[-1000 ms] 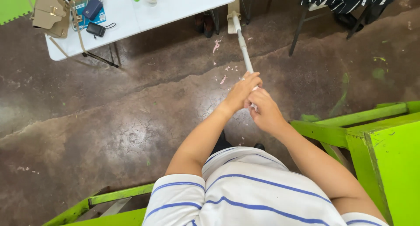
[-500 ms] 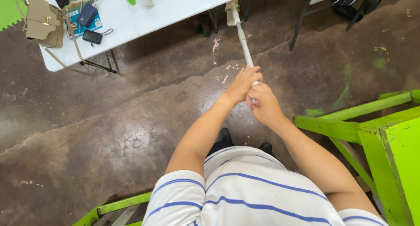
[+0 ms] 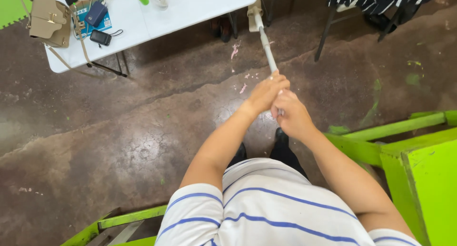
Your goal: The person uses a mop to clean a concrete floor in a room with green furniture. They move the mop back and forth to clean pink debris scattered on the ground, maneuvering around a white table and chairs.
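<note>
White long-handled mop pole (image 3: 264, 41) runs straight away from both fists toward the white folding table (image 3: 200, 5); left hand (image 3: 264, 91) grips higher, right hand (image 3: 291, 113) clenched just beneath.

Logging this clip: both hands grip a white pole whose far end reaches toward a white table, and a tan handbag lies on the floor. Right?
Not quite. The head view shows the tan handbag lying on the white table, not the floor. Left hand and right hand do grip the white pole.
</note>
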